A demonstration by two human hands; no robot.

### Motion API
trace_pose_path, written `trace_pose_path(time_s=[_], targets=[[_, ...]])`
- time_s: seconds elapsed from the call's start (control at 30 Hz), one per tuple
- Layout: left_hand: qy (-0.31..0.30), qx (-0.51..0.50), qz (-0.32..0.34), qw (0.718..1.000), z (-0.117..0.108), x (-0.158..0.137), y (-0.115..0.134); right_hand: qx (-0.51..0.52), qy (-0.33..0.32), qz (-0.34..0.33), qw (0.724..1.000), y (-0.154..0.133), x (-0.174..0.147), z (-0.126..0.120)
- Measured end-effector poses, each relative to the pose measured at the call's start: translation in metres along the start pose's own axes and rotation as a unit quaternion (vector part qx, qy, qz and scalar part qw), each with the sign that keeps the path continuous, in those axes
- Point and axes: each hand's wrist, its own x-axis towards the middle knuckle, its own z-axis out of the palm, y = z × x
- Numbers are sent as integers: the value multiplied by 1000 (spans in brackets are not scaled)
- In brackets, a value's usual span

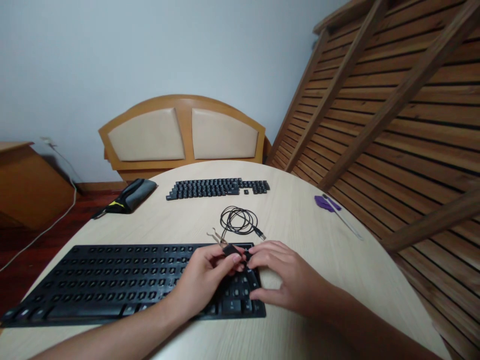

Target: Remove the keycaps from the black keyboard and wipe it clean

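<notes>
My left hand (208,272) is closed around the black handle of a keycap puller (229,249), whose bent wire prongs point up and away to the left. Under both hands lies a black keyboard (112,280) with most of its keycaps off, baring rows of switches. Several caps remain along its front row and at the number pad. My right hand (279,272) curves over the keyboard's right edge, thumb and fingers apart, fingertips at the number pad keys. Whether it touches a key is unclear.
Removed keycaps (206,187) lie in rows at the back of the round table (300,240). A coiled USB cable (240,220) sits behind the keyboard. A dark pouch (131,196) is at left; a purple cloth (327,203) and a thin stick (345,220) are at right.
</notes>
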Motion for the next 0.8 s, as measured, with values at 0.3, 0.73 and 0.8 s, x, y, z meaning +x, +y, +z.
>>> trace_pose_path(time_s=[0.3, 0.73, 0.8], targets=[[-2, -15, -17, 1000, 0, 2, -1, -99, 62, -85, 990, -3, 2, -2], [18, 26, 23, 999, 0, -2, -4, -168, 145, 135, 966, 23, 4, -13], [18, 29, 26, 999, 0, -2, -6, -180, 151, 199, 951, 38, 1, -18]])
